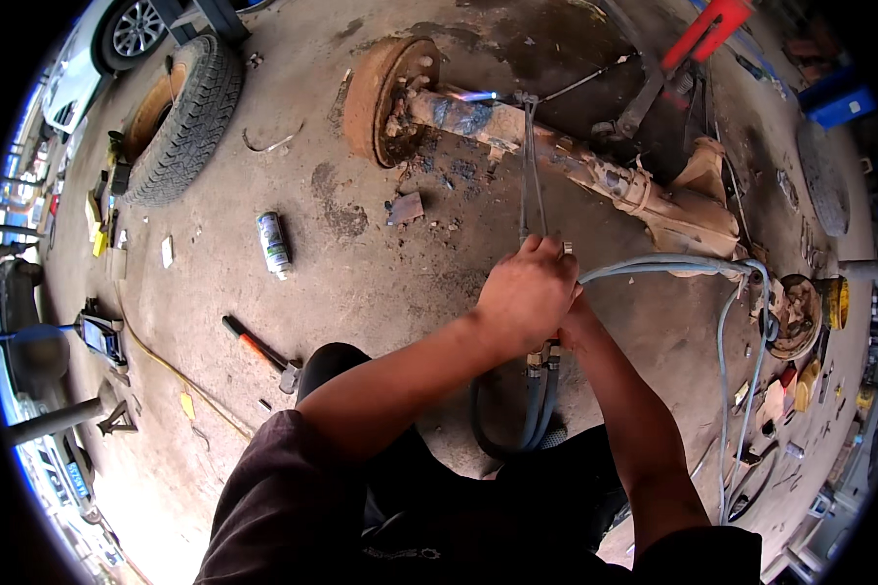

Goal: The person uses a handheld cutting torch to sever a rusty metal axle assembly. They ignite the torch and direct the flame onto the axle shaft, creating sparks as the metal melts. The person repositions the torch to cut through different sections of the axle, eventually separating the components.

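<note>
Both my hands are closed round the handle of a gas torch, in the middle of the view. My left hand (529,289) covers the upper part of the handle. My right hand (576,322) grips it just behind, its fingers mostly hidden. Two slim metal tubes of the gas torch (530,185) reach away from me to its head, where a short blue flame (474,96) points left. The flame burns at the top side of a rusty vehicle axle (566,161), close to its brake drum (366,102). Hoses (541,405) hang from the handle's near end.
A loose tyre (190,122) stands at the far left. A spray can (272,244) and a hammer (261,353) lie left of me. Pale blue hoses (654,263) run rightward over the floor. A red metal stand (702,39) rises beyond the axle.
</note>
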Demonstrator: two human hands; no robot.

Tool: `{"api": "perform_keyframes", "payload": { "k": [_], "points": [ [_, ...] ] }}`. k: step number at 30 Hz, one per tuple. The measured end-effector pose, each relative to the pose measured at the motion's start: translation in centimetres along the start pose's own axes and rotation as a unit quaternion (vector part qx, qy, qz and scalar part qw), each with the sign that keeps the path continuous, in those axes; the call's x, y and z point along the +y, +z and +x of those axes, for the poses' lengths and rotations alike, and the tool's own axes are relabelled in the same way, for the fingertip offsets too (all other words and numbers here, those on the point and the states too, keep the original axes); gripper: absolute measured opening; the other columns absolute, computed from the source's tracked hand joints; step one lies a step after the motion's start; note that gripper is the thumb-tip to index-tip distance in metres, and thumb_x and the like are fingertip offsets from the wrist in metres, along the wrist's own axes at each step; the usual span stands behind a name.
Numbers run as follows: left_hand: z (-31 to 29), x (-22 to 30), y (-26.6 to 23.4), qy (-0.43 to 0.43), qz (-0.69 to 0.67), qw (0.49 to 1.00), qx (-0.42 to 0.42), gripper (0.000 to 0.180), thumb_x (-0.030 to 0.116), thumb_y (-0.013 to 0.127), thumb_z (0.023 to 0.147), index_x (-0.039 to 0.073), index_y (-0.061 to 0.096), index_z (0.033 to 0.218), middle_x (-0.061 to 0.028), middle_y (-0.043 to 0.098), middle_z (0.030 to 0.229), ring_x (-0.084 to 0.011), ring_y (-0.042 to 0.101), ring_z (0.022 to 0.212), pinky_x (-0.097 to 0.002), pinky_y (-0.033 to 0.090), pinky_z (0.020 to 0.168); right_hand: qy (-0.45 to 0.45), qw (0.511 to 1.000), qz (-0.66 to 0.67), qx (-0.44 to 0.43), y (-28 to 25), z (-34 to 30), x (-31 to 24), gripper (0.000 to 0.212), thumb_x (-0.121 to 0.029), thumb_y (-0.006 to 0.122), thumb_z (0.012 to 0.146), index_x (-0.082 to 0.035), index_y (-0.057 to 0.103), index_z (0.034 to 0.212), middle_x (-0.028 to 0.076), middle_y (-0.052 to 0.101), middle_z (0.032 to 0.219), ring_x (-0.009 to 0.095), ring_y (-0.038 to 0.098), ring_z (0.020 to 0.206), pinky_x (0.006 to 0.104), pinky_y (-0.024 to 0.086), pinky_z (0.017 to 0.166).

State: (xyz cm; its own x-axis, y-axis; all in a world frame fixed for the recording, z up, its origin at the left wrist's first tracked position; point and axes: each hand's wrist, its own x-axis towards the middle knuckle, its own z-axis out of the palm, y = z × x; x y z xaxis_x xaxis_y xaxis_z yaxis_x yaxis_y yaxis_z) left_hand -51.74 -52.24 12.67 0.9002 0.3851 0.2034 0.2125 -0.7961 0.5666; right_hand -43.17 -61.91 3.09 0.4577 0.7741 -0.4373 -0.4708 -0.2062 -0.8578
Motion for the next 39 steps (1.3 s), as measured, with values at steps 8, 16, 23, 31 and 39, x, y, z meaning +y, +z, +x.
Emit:
{"api": "perform_keyframes", "payload": {
  "k": [8, 16, 23, 31, 39],
  "points": [
    [1.1, -4.2, 1.6, -0.057, 0.039, 0.989, -0.134, 0.027, 0.022, 0.066, 0.092, -0.001, 0.064, 0.106, -0.0181, 0.063, 0.114, -0.0366, 0.057, 0.115, -0.0444, 0.051, 0.096, 0.174, 0.980, -0.079, -0.054, 1.6, 0.6, -2.3, 0.021, -0.029, 0.057, 0.102, -0.009, 0.056, 0.107, 0.005, 0.062, 0.076, 0.015, 0.061, 0.057, 0.0299, 0.048, 0.046],
    [2.5, -6.6, 3.2, -0.028, 0.080, 0.983, -0.162, 0.023, 0.019, 0.064, 0.093, 0.000, 0.065, 0.105, -0.0176, 0.067, 0.112, -0.0360, 0.060, 0.114, -0.0432, 0.054, 0.093, 0.208, 0.977, -0.047, -0.004, 2.8, 1.5, -1.2, 0.025, -0.025, 0.047, 0.104, -0.003, 0.054, 0.098, 0.008, 0.058, 0.068, 0.017, 0.058, 0.051, 0.0328, 0.046, 0.045],
    [3.4, -7.7, 4.1, -0.067, 0.127, 0.973, -0.183, 0.023, 0.021, 0.064, 0.092, 0.001, 0.070, 0.103, -0.0176, 0.071, 0.107, -0.0360, 0.063, 0.110, -0.0411, 0.054, 0.094, 0.189, 0.980, -0.050, -0.032, 3.6, 2.3, -0.4, 0.024, -0.024, 0.045, 0.105, -0.003, 0.054, 0.097, 0.008, 0.059, 0.068, 0.018, 0.057, 0.050, 0.0337, 0.047, 0.046],
    [3.7, -8.4, 4.6, -0.073, 0.124, 0.969, -0.199, 0.027, 0.024, 0.061, 0.094, 0.001, 0.072, 0.103, -0.0185, 0.072, 0.110, -0.0356, 0.065, 0.110, -0.0415, 0.053, 0.097, 0.189, 0.981, -0.030, -0.027, 4.2, 2.5, 0.0, 0.021, -0.021, 0.047, 0.104, -0.001, 0.053, 0.098, 0.009, 0.057, 0.071, 0.018, 0.057, 0.052, 0.0331, 0.047, 0.045],
    [4.3, -8.0, 4.0, -0.071, 0.132, 0.966, -0.210, 0.026, 0.021, 0.059, 0.094, 0.002, 0.074, 0.104, -0.0177, 0.072, 0.112, -0.0350, 0.063, 0.114, -0.0407, 0.053, 0.097, 0.207, 0.977, -0.029, -0.025, 3.7, 3.2, -0.2, 0.023, -0.026, 0.048, 0.105, -0.004, 0.052, 0.099, 0.008, 0.055, 0.073, 0.017, 0.054, 0.053, 0.0313, 0.046, 0.044]
  ]
}}
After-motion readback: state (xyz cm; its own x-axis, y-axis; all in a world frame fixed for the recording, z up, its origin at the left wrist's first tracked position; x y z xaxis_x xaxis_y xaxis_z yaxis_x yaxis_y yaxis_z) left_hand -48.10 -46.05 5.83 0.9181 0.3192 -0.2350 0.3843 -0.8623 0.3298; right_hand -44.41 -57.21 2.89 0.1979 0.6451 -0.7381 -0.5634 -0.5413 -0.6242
